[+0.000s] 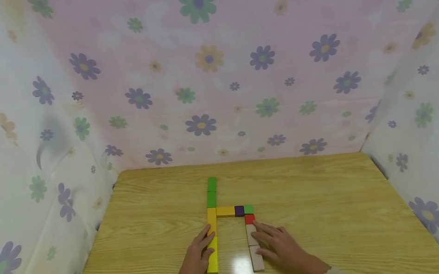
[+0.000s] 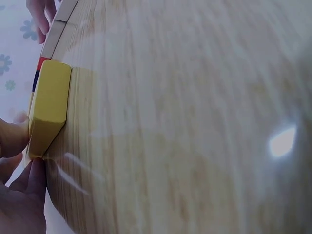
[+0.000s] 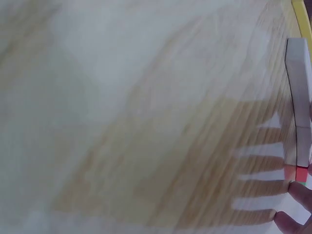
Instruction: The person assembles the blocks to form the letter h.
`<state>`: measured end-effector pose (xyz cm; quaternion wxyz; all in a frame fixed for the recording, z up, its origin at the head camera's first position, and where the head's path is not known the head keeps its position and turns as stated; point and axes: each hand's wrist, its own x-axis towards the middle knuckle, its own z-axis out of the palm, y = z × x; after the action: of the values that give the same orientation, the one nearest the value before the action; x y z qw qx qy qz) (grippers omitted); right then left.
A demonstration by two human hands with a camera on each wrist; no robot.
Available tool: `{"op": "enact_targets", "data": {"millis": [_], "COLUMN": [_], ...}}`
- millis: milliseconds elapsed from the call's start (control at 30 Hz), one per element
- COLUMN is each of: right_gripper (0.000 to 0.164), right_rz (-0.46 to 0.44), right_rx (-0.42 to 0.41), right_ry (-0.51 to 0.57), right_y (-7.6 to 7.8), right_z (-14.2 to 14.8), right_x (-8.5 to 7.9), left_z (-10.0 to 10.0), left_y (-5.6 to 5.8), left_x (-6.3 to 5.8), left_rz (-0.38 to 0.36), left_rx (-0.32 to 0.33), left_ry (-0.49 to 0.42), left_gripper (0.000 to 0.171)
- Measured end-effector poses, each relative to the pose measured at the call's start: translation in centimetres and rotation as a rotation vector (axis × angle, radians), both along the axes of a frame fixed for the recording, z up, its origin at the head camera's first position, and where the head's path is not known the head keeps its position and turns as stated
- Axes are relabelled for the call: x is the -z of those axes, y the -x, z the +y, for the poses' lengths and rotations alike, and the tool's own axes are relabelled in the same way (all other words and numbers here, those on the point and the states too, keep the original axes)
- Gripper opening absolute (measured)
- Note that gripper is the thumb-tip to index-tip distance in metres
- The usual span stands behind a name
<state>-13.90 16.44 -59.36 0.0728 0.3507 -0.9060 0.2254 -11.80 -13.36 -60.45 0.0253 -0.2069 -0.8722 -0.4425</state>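
Observation:
A left column of flat blocks on the table runs from two green blocks (image 1: 212, 192) through an orange-yellow block (image 1: 211, 215) to a yellow block (image 1: 212, 264). An orange block (image 1: 226, 211), a dark purple block (image 1: 239, 211) and a light green block (image 1: 248, 208) form a crosspiece. Below them are a red block (image 1: 249, 219) and two whitish blocks (image 1: 257, 263). My left hand (image 1: 194, 257) rests its fingertips on the left column, near the yellow block's upper part. My right hand (image 1: 281, 245) touches the whitish blocks' right side with extended fingers.
The wood-patterned table (image 1: 316, 198) reflects a bright glare at its front. Flower-printed cloth (image 1: 240, 101) hangs behind the table and along its left and right sides.

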Motion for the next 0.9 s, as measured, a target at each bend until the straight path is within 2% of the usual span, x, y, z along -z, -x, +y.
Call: {"op": "enact_targets", "data": {"millis": [133, 300, 433, 667, 800, 900], "right_gripper": [0.042, 0.042, 0.045, 0.045, 0.045, 0.044], "right_rz": [0.000, -0.101, -0.149, -0.118, -0.093, -0.088], "right_rx": [0.003, -0.041, -0.062, -0.047, -0.045, -0.044], "right_ry": [0.049, 0.068, 0.058, 0.045, 0.064, 0.077], "right_y": [-0.3, -1.0, -1.4, -1.1, -1.1, -1.1], "right_z": [-0.3, -0.2, 0.2, -0.2, -0.7, -1.1], "right_x": [0.3, 0.2, 0.2, 0.7, 1.0, 1.0], "left_z": [-0.1, 0.0, 0.0, -0.3, -0.8, -1.5], "left_y": [0.1, 0.3, 0.5, 0.8, 0.8, 0.7], "left_x": [0.1, 0.3, 0.5, -0.1, -0.5, -0.8], "left_rz": [0.007, 0.030, 0.029, -0.048, -0.052, -0.027], "left_rx": [-0.002, 0.011, 0.020, -0.010, -0.029, -0.058], "left_ry": [0.002, -0.014, -0.020, -0.085, -0.083, -0.098], "left_gripper": [0.041, 0.040, 0.041, 0.040, 0.039, 0.038]}}
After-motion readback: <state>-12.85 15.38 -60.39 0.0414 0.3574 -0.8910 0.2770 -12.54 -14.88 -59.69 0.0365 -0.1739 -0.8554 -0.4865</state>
